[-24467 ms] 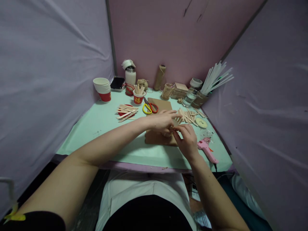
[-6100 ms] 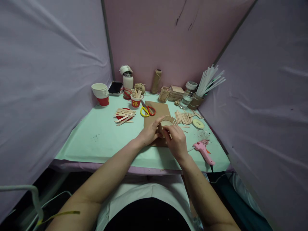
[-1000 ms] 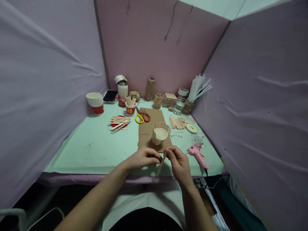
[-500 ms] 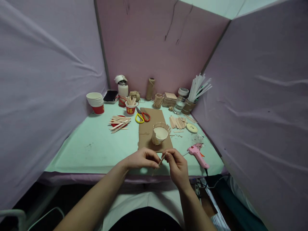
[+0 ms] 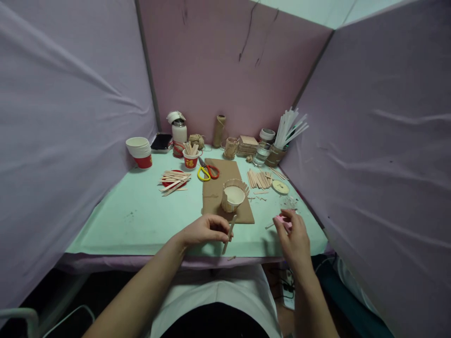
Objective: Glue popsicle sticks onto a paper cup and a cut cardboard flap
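Observation:
My left hand pinches a flat wooden craft stick between thumb and fingers, tilted upright above the front of the table. My right hand is closed around the pink hot glue gun, whose handle is mostly hidden under the palm. A glue stick pokes out of the gun to the left. Beyond my left hand stands a paper cup with craft sticks around part of its side, resting on a cardboard sheet. A small wood scrap lies at the table's front edge.
Scissors lie on the cardboard's far end. Craft sticks are piled on a red plate at left and in a row at right, near a round lid. Stacked paper cups, twine and a water glass stand farther back.
My right hand has let go of the craft stick and moved right onto the glue gun. My left hand keeps the stick, now more upright. A wood scrap now shows at the front edge.

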The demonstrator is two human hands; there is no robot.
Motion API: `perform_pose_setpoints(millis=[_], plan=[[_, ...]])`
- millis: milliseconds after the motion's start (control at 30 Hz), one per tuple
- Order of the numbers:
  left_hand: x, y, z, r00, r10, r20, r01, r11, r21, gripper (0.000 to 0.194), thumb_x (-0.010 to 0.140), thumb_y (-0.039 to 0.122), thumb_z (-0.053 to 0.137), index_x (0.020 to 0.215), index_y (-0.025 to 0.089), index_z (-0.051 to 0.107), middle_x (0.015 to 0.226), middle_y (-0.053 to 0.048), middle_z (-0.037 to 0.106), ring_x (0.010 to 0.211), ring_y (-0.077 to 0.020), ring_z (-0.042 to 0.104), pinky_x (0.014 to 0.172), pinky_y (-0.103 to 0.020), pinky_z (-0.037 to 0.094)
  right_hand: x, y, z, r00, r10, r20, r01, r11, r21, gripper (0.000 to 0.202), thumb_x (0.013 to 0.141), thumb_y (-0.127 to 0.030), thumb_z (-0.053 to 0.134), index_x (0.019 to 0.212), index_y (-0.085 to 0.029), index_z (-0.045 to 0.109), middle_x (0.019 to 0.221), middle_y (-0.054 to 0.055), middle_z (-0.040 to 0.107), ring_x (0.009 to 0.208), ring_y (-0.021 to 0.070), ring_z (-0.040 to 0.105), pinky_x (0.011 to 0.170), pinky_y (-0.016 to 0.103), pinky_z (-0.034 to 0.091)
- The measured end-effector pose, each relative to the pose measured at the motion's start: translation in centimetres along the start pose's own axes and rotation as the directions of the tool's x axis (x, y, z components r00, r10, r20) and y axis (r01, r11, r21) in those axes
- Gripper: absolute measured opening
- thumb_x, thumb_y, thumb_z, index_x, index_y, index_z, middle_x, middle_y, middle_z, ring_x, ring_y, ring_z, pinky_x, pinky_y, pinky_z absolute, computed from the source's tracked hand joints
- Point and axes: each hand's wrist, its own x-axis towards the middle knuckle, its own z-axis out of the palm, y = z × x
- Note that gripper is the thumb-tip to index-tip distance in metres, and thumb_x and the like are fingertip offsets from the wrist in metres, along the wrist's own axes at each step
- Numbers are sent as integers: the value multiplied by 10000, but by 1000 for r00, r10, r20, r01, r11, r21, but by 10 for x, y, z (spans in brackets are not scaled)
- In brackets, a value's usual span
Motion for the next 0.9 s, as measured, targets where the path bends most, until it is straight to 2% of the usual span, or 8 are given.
perform_pose_setpoints(millis=[100, 167, 267, 467, 567, 667, 800, 900], plan=[[0, 0, -1, 1000, 1, -17, -2, 999, -40, 270, 636, 355, 834, 774, 147, 731, 776, -51, 713, 742, -151, 628, 742, -273, 499, 0, 25, -10, 979, 193, 73, -145, 896, -421, 481, 832, -443, 540, 1180, -112, 572, 1164, 219, 574, 1064, 383, 539, 852, 522, 447], [0, -1, -1, 1000, 0, -29, -2, 998, -65, 271, 634, 353, 837, 772, 145, 731, 776, -54, 713, 738, -152, 630, 739, -274, 499, -4, 34, -13, 946, 304, 109, -190, 797, -574, 511, 841, -447, 539, 1222, -107, 559, 1216, 231, 549, 1094, 405, 528, 849, 529, 446], [0, -3, -1, 998, -8, -57, 3, 996, -93, 291, 618, 356, 848, 773, 141, 729, 787, -61, 715, 745, -162, 637, 738, -280, 502, -7, 41, -11, 934, 341, 110, -197, 745, -637, 520, 855, -457, 533, 1240, -107, 547, 1227, 232, 538, 1084, 394, 538, 837, 500, 456], [1, -2, -1, 996, -29, -89, 15, 987, -161, 343, 566, 386, 876, 732, 135, 712, 745, -55, 704, 704, -163, 634, 715, -291, 505, -4, 56, -3, 958, 282, 57, -185, 755, -629, 521, 861, -475, 515, 1215, -96, 567, 1075, 223, 580, 984, 387, 552, 785, 476, 460], [0, -2, -1, 997, -32, -69, 20, 985, -169, 341, 573, 388, 875, 732, 134, 713, 733, -54, 699, 687, -160, 630, 716, -295, 498, 0, 60, 0, 965, 257, 55, -177, 791, -586, 483, 865, -447, 503, 1176, -91, 603, 1079, 226, 557, 978, 376, 544, 830, 481, 447], [0, -2, -1, 997, -35, -69, 21, 981, -192, 333, 580, 376, 871, 741, 130, 716, 726, -56, 700, 678, -159, 629, 709, -293, 492, 2, 62, 0, 971, 232, 54, -183, 872, -455, 479, 847, -431, 499, 1119, -59, 631, 1086, 237, 540, 1004, 362, 542, 902, 474, 429], [0, -5, -1, 993, -35, -114, 5, 966, -259, 297, 585, 316, 869, 750, 130, 706, 723, -52, 702, 657, -149, 628, 684, -276, 488, -2, 53, -6, 977, 209, 49, -204, 975, -93, 512, 833, -526, 478, 1088, -110, 632, 1064, 182, 592, 1012, 315, 556, 915, 442, 441], [1, -8, -3, 989, -32, -144, -12, 955, -295, 273, 612, 288, 853, 765, 126, 695, 726, -52, 698, 667, -148, 635, 679, -270, 489, -11, 30, -13, 974, 180, 138, -207, 953, 220, 452, 860, -557, 488, 1073, -186, 635, 997, 100, 647, 928, 250, 589, 838, 376, 477]])
